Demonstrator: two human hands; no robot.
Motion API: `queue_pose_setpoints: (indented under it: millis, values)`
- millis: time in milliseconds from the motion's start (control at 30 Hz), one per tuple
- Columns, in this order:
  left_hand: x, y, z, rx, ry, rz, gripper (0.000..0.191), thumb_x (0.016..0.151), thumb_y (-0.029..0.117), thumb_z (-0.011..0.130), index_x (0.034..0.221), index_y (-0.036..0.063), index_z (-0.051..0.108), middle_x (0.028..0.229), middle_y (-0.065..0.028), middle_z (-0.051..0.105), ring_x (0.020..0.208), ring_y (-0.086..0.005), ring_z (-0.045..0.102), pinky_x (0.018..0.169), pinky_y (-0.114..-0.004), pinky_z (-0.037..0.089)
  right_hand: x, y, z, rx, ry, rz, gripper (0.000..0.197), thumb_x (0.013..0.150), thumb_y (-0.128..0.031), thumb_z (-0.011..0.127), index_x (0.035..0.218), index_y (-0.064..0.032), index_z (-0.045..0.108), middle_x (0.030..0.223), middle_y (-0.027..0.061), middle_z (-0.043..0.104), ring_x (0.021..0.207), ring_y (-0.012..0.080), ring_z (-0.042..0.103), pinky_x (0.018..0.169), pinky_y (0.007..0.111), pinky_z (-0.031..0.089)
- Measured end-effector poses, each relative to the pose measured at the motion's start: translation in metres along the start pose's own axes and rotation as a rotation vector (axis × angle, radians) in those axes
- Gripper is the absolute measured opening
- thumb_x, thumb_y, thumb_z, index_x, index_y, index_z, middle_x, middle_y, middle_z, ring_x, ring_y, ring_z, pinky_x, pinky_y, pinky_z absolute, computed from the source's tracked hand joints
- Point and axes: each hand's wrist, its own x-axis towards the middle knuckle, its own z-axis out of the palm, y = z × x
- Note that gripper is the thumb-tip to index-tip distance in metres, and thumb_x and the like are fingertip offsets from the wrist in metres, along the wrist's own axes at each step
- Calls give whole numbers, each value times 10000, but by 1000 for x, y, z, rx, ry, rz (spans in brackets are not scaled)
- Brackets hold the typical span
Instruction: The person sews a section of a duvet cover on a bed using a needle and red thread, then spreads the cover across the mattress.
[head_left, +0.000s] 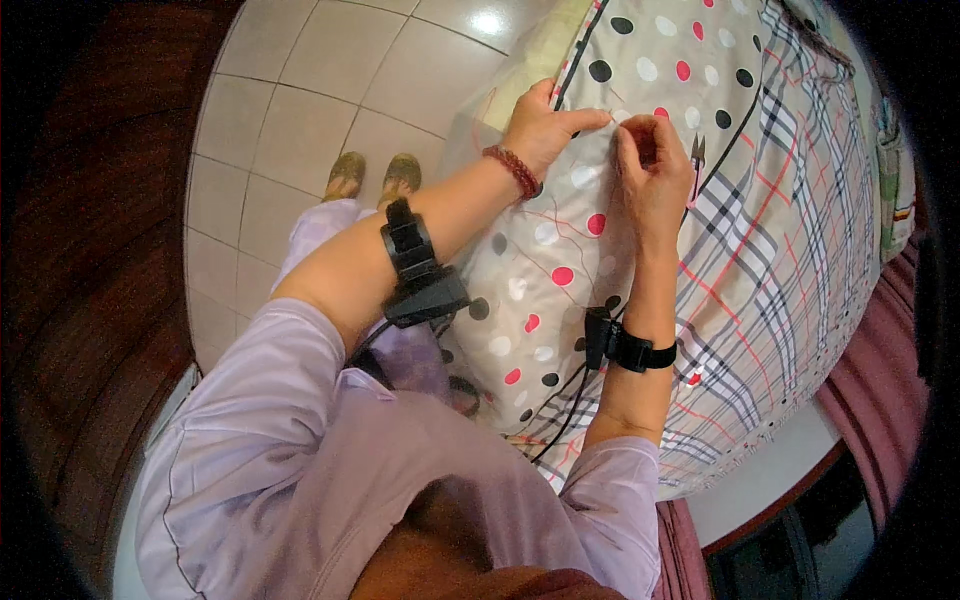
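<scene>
A polka-dot cloth (529, 322) with black, white and red dots lies before me, its edge bound in a dark strip. My left hand (551, 124) grips that edge, fingers curled around the far side and thumb reaching across the top. Just right of the thumb tip, my right hand (652, 165) pinches something very thin, a thread or needle; it is too small to tell which. Red thread (559, 219) trails loosely over the dots below both hands. Thread snips (697, 161) with a pink handle lie beside the right hand, blades pointing away, partly hidden by it.
Plaid cloth (757, 315) adjoins the dotted part on the right, over a raised surface. A folded green-and-white cloth (896, 187) sits at the far right, above a dark red curtain (874, 330). Tiled floor (300, 142) lies left. Cables hang from black wrist devices (630, 349).
</scene>
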Motion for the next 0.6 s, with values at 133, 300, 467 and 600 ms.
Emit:
queue_pose_setpoints:
  millis: [133, 300, 467, 600]
  values:
    - [0, 1, -1, -7, -5, -6, 341, 743, 53, 750, 1046, 33, 595, 951, -55, 674, 814, -141, 642, 740, -279, 528, 1, -3, -4, -39, -24, -40, 59, 813, -14, 634, 847, 7, 590, 769, 111, 594, 666, 191, 597, 631, 284, 475]
    - [1, 1, -1, -44, -27, -18, 358, 743, 50, 748, 1062, 30, 586, 954, -60, 675, 826, -146, 644, 746, -284, 529, 0, -6, -5, -64, -18, -2, 62, 813, -11, 623, 856, 8, 583, 780, 121, 580, 675, 221, 589, 637, 307, 471]
    - [-1, 1, 2, -7, 11, -2, 357, 740, 50, 752, 1053, 28, 583, 951, -55, 675, 829, -143, 643, 752, -282, 526, 5, -18, -9, -163, -12, -78, 68, 810, -11, 621, 855, 4, 572, 788, 132, 572, 677, 245, 588, 632, 322, 468]
    - [1, -1, 2, 41, 48, 6, 352, 740, 55, 753, 1047, 30, 583, 950, -55, 674, 831, -143, 642, 758, -280, 522, 0, -17, -1, -189, -6, -108, 78, 802, -13, 630, 852, 2, 572, 778, 135, 569, 670, 244, 593, 622, 323, 470]
